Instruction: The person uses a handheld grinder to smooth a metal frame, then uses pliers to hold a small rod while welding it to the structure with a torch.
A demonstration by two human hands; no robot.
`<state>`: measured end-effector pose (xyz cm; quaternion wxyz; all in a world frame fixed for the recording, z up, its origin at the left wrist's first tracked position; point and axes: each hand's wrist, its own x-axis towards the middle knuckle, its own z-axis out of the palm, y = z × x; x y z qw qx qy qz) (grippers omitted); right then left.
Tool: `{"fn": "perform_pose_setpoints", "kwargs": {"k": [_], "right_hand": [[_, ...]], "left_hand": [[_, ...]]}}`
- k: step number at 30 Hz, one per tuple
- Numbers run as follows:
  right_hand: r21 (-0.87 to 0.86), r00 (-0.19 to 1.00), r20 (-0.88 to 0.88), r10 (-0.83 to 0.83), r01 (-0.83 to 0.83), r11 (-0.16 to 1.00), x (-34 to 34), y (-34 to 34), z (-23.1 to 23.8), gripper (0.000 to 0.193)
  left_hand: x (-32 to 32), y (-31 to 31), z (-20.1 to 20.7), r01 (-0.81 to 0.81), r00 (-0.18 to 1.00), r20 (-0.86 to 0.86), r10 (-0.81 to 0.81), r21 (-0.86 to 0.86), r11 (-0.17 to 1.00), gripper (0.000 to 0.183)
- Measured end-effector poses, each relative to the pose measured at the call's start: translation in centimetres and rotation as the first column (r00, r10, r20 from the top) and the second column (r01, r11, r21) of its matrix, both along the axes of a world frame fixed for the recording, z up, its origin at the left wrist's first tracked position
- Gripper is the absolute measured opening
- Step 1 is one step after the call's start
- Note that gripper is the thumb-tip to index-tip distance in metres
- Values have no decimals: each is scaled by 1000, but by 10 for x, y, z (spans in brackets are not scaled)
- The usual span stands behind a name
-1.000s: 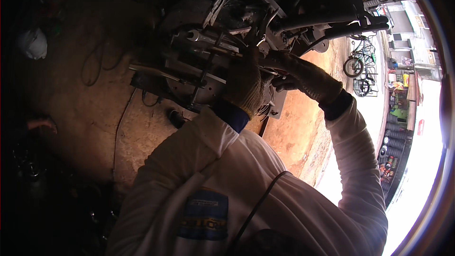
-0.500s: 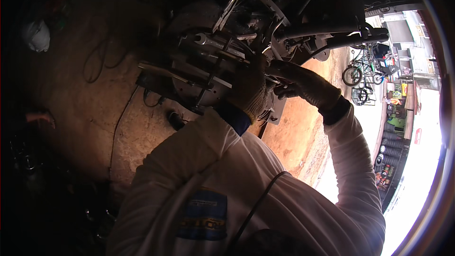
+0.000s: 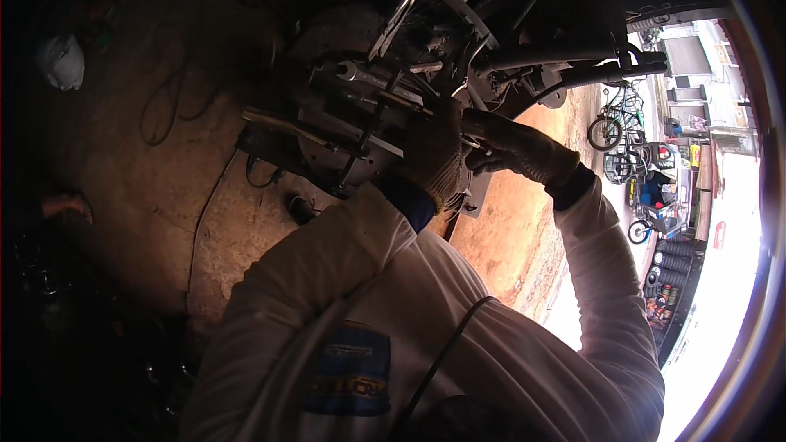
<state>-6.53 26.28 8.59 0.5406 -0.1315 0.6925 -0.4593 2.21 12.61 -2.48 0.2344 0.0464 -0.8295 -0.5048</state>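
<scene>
Both my hands wear knitted work gloves and meet at a dark, greasy metal assembly of rods, plates and round parts. My left hand (image 3: pixel 434 154) is raised against the metalwork, its fingers mostly hidden in shadow. Beside it on the right, my right hand (image 3: pixel 524 150) has curled fingers close to a thin shiny metal piece (image 3: pixel 472 144) between the hands. What the fingers hold is too dark to make out. A combination wrench (image 3: pixel 354 72) lies across the assembly left of my left hand. Below it rests a long bar-like tool (image 3: pixel 286 127).
A dark hose (image 3: pixel 585 74) projects right from the machinery. A thin cable (image 3: pixel 211 209) runs down the dirt floor at left. Another person's hand (image 3: pixel 70 206) shows at the left edge. Outside at right are parked cycles (image 3: pixel 616 131) and stacked tyres (image 3: pixel 674 262).
My right hand has shifted slightly left and down beside my left hand. My left hand stays nearly in place. Outside, a cycle with a blue-rimmed wheel appears lower than before.
</scene>
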Motion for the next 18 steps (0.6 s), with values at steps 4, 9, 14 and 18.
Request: {"fn": "perform_pose_setpoints", "kwargs": {"k": [4,9,14,18], "right_hand": [[13,992,129,0,-1,1000,-14,4,-5,67],[40,988,149,31,-38,998,-23,7,-13,69],[87,982,185,36,-52,995,-27,6,-12,68],[96,982,83,168,-175,980,-36,7,-18,69]], "left_hand": [[-3,2,-4,5,998,58,-5,-9,1000,37],[3,6,10,-94,988,115,105,-93,991,32],[-2,12,-6,-92,992,81,98,-79,993,33],[-5,15,-26,-116,989,51,140,-320,940,47]]}}
